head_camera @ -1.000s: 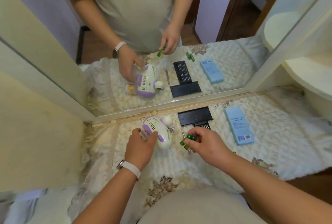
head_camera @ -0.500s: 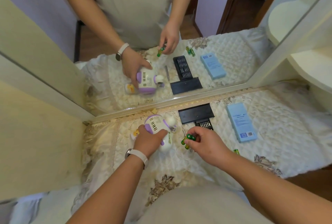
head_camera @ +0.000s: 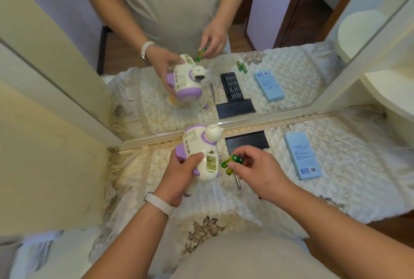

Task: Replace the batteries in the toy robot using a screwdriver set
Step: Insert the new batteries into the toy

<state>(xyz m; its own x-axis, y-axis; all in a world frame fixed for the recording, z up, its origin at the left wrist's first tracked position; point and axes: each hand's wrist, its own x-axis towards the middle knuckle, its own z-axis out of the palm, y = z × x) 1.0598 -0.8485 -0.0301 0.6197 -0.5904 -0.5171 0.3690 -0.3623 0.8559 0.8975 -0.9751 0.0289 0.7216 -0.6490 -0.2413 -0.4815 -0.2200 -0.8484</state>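
Toy robot lifted in one hand, batteries pinched in the other.

The left hand (head_camera: 179, 175) was wrapped around the white-and-purple toy robot (head_camera: 199, 151), holding it above the quilted cloth (head_camera: 349, 189) with its open battery bay facing up. The right hand (head_camera: 257, 171) pinched two green batteries (head_camera: 230, 162) just beside that bay. A screwdriver (head_camera: 238, 181) lay under the right hand; the black bit case (head_camera: 246, 141) and a blue box (head_camera: 302, 155) lay beyond, by the mirror (head_camera: 291, 32).
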